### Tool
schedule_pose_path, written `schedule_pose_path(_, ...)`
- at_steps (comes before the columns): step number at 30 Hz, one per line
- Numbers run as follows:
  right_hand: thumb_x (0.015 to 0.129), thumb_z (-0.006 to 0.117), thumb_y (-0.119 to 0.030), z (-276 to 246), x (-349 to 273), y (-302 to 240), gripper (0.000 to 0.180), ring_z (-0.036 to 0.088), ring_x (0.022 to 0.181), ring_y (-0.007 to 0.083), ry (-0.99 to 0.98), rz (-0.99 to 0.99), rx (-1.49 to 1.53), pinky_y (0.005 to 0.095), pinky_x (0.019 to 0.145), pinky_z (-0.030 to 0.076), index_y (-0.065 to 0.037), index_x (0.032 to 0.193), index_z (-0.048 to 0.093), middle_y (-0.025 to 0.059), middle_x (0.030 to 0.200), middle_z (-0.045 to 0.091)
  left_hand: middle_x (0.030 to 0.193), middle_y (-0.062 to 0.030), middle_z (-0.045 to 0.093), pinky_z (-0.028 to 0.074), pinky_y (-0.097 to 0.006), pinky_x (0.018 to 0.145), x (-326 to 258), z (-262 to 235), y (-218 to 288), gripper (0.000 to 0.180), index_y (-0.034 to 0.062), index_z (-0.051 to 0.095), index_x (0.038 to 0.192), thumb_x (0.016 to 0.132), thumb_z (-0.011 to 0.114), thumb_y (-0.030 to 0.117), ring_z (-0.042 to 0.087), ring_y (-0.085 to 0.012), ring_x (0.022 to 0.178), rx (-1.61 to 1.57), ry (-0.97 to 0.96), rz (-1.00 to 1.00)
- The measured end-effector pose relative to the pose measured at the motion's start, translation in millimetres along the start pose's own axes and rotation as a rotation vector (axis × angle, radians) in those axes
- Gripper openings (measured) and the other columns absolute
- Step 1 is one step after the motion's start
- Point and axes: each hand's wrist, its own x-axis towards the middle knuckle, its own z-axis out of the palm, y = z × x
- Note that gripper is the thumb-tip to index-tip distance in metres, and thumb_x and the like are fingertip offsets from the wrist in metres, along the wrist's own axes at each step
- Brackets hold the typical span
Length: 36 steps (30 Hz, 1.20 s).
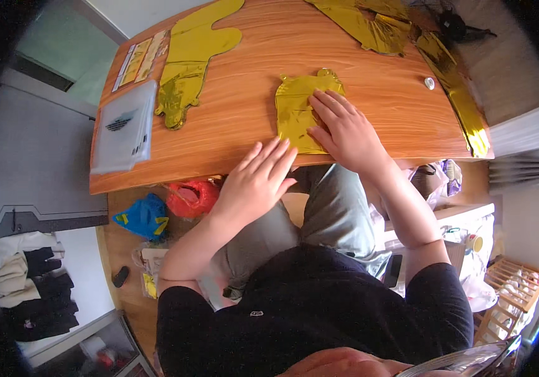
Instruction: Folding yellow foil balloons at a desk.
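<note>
A folded piece of shiny gold foil, like a deflated foil balloon [294, 107], lies flat at the table's near edge. My right hand [351, 135] rests on its right side, palm down, fingers stretched out. At its near left corner the fingertips of my left hand [257, 182] touch or hover just over the foil; I cannot tell which. That hand's fingers are straight and slightly spread. Neither hand grips anything.
More flat gold foil balloons lie at the left [188, 78], far right [376, 28] and right edge [451, 88] of the wooden table [238, 119]. Clear plastic bags [125, 129] sit at its left corner. Below are blue [140, 217] and red bags [194, 196].
</note>
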Motion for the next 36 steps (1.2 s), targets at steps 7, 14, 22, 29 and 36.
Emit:
schedule_pose_path(7,0.102,0.055,-0.038,3.6,-1.3,3.0,0.063,0.038,0.147,0.0351,-0.027,-0.021,-0.115,0.045,0.12,0.033,-0.001,0.152,0.045,0.0179,0.158,0.044,0.145,-0.0108,0.059,0.037,-0.052,0.118,-11.4,-10.3,-14.0,0.058,0.0057,0.057,0.143,0.091,0.072,0.027,0.054,-0.026,0.137,0.098,-0.062,0.043)
schedule_pose_path(14,0.103,0.054,-0.04,5.0,-2.1,1.5,0.064,0.038,0.148,0.0348,-0.033,-0.032,-0.153,0.0446,0.121,0.032,-0.001,0.153,0.043,0.0177,0.159,0.043,0.114,-0.0054,0.073,0.043,-0.051,0.112,57.3,-24.2,-58.8,0.027,0.0118,0.075,0.103,0.087,0.078,0.033,0.068,-0.0248,0.11,-0.251,-0.062,0.071)
schedule_pose_path(22,0.103,0.051,-0.042,6.8,-2.6,3.8,0.063,0.037,0.148,0.038,-0.047,-0.021,-0.133,0.0464,0.122,0.028,-0.002,0.152,0.044,0.0168,0.16,0.042,0.166,-0.0204,0.027,0.023,-0.049,0.126,77.5,-3.8,-83.4,0.103,0.0024,0.024,0.161,0.087,0.071,0.056,0.026,-0.0315,0.155,-0.093,-0.402,0.053)
schedule_pose_path(29,0.104,0.049,-0.047,5.3,-3.4,1.9,0.065,0.036,0.149,0.0386,-0.062,0.005,-0.259,0.0565,0.123,0.021,-0.008,0.155,0.042,0.0115,0.161,0.041,0.167,-0.0205,0.023,0.02,-0.051,0.127,77.5,-8.9,-86.2,0.108,0.0017,0.019,0.162,0.087,0.067,0.064,0.022,-0.0305,0.156,-0.016,-0.43,0.125)
schedule_pose_path(36,0.102,0.051,-0.051,4.6,-3.5,-0.3,0.067,0.035,0.149,0.0389,-0.051,0.036,-0.267,0.0601,0.122,0.019,-0.012,0.155,0.043,0.0087,0.162,0.041,0.167,-0.0241,0.022,0.02,-0.05,0.127,76.7,-10.7,-90.4,0.117,-0.0008,0.015,0.162,0.082,0.074,0.062,0.021,-0.0318,0.156,-0.104,-0.435,0.1)
